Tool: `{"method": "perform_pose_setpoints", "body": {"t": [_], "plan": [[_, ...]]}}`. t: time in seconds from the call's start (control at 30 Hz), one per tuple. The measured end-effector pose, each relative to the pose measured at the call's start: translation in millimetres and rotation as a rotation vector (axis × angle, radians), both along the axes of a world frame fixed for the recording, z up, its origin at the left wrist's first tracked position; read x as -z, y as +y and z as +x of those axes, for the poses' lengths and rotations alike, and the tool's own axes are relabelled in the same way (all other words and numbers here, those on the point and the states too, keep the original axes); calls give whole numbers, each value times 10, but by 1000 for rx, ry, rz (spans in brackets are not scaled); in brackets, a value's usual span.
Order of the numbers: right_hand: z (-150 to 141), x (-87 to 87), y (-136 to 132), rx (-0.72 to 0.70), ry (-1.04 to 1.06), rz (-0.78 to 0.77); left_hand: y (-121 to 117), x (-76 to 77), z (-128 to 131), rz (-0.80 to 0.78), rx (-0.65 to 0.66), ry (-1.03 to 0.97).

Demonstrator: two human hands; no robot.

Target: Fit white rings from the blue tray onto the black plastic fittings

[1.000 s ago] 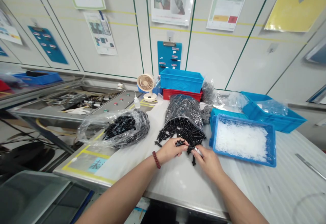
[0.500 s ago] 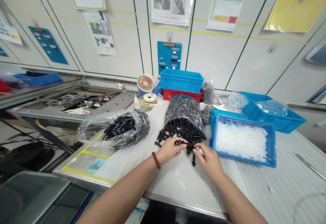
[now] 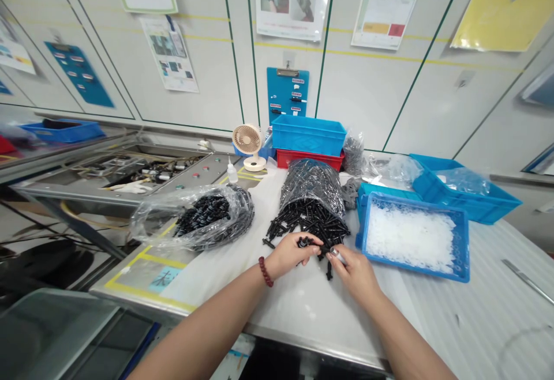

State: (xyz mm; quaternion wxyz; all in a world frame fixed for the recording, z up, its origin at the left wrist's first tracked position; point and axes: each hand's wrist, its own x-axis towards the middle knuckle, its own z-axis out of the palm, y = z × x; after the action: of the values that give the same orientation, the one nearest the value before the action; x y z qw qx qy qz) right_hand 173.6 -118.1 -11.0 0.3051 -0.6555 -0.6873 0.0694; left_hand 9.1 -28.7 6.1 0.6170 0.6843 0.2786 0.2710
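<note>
Left hand point(image 3: 294, 255) edged right, pinching black fitting point(image 3: 308, 242); right hand point(image 3: 355, 276) beside.

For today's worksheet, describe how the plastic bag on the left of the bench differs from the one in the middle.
The left plastic bag lies low and loosely crumpled, while the middle plastic bag bulges, packed tight and taller. The left bag keeps its contents inside; the middle bag spills a heap of black parts from its mouth. Both are clear plastic, hold small black parts and rest on the same white bench top.
</note>
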Motion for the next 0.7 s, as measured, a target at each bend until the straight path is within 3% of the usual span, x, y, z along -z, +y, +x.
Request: {"method": "perform_pose_setpoints", "body": {"t": [0.17,0.47,0.7], "plan": [[-9,-12,1,26,-25,-98,13,-26,-20,30,-76,3],[-14,-17,13,40,-150,-151,17,21,-61,215,-14,142],[-78,-27,15,41,-391,-267,-22,63,-39,533,46,209]]}}
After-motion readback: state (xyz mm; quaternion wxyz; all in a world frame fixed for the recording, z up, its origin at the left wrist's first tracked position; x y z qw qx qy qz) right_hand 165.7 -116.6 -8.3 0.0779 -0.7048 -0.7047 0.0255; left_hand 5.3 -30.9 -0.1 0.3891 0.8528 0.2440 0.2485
